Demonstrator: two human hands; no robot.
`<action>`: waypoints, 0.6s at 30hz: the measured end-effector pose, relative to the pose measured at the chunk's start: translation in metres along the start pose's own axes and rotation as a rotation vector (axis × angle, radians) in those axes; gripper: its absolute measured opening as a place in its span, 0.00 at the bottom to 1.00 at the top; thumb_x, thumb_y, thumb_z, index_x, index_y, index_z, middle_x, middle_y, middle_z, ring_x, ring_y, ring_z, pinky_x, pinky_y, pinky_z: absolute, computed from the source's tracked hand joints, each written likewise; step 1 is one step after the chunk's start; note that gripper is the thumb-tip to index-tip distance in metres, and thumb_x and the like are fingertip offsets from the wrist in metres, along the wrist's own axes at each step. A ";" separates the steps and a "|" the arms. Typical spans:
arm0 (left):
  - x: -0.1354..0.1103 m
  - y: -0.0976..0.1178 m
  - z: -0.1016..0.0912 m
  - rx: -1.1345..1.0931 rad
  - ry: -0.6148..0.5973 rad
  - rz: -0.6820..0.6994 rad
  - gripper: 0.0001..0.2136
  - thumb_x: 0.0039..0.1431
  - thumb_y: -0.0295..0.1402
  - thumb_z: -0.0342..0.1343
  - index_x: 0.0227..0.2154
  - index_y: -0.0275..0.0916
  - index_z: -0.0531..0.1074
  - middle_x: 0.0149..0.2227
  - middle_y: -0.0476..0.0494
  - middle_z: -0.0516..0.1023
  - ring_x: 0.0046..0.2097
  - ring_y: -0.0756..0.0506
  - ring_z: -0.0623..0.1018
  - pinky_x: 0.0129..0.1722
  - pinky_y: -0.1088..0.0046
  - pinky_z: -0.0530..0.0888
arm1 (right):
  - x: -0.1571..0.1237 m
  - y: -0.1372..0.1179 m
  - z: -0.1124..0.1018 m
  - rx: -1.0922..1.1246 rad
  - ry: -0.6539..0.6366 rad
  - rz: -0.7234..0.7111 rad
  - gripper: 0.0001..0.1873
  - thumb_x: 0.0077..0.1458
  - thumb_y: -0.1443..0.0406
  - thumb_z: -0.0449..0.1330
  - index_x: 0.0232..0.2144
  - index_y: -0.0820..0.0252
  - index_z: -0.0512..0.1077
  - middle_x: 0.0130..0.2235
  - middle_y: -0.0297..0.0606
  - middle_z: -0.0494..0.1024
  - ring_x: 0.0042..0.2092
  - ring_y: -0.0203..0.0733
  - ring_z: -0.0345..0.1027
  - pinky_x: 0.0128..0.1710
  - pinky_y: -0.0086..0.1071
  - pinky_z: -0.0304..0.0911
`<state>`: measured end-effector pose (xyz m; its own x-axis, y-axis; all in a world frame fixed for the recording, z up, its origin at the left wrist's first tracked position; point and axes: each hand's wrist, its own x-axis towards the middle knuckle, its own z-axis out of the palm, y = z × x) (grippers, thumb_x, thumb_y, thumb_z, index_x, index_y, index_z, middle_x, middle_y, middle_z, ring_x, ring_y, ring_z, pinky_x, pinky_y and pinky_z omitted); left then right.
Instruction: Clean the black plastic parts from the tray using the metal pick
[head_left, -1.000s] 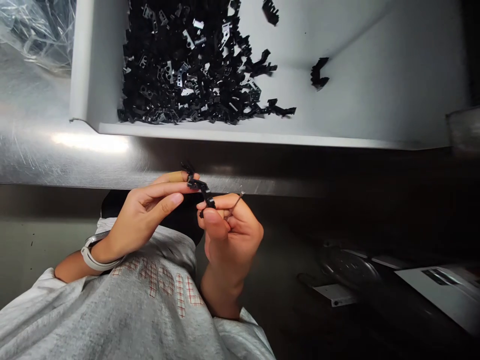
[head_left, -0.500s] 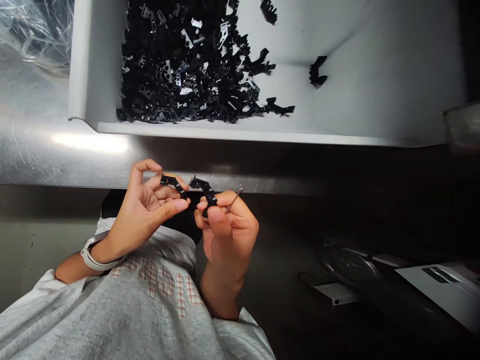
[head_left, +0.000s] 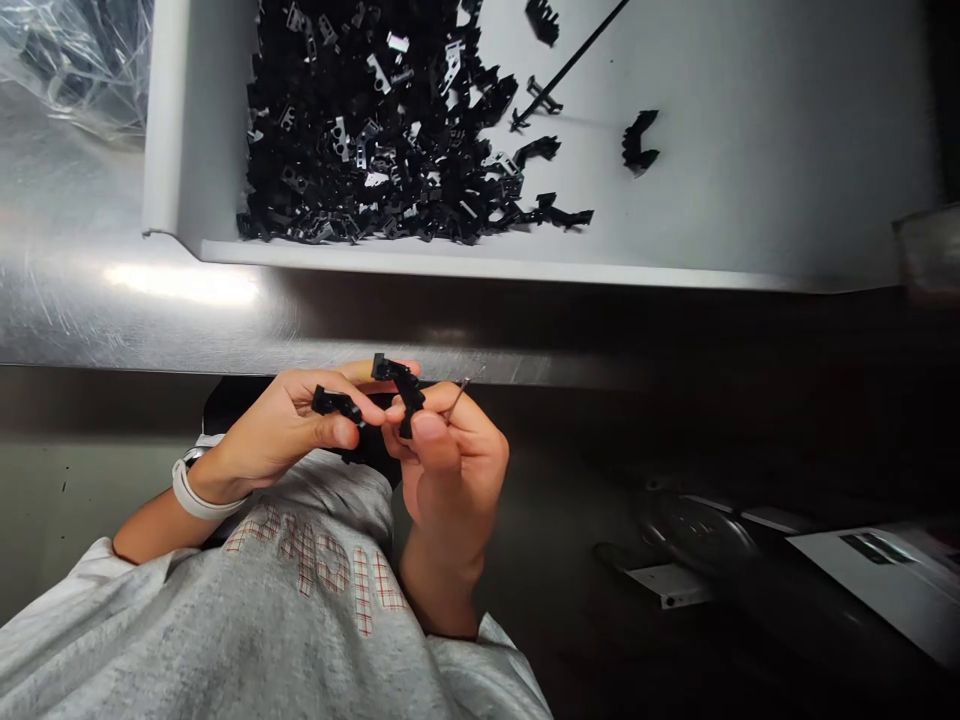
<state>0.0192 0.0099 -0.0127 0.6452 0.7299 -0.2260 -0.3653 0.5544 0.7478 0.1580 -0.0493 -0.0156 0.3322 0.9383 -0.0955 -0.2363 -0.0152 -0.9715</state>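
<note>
My left hand (head_left: pixel 277 425), with a white band at its wrist, pinches a small black angular plastic part (head_left: pixel 337 403) between thumb and fingers. Its stretched fingers reach behind the part held on the other side. Close beside it, my right hand (head_left: pixel 457 460) grips a second black bent plastic part (head_left: pixel 405 388) between thumb and fingertips, upright and tilted. A thin metal pick-like tool (head_left: pixel 457 398) also sticks out from the right hand's fingers; its other end is hidden in the grip. Both hands are at the table edge, in front of the grey shirt.
A white bin (head_left: pixel 480 262) on the metal table (head_left: pixel 90 320) holds a heap of black parts (head_left: pixel 360 130). A few parts (head_left: pixel 640 143) lie apart. A thin dark rod (head_left: pixel 574 60) slants into the bin. Clear plastic bagging (head_left: pixel 75 60) lies at upper left.
My left hand has turned and moved right and slightly down with its part, fingers now overlapping the right hand's part. The rod in the bin has come clearly into view near the heap.
</note>
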 end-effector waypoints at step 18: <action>0.001 -0.002 0.006 -0.001 -0.034 -0.017 0.13 0.49 0.49 0.69 0.23 0.45 0.82 0.42 0.41 0.84 0.64 0.32 0.72 0.64 0.51 0.66 | -0.008 -0.003 0.012 -0.376 0.082 -0.280 0.07 0.57 0.64 0.65 0.27 0.55 0.74 0.17 0.21 0.53 0.17 0.27 0.45 0.15 0.24 0.46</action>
<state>0.0247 0.0075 -0.0106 0.6735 0.7067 -0.2170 -0.3553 0.5668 0.7433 0.1451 -0.0524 -0.0090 0.4108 0.8940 0.1790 0.2144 0.0961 -0.9720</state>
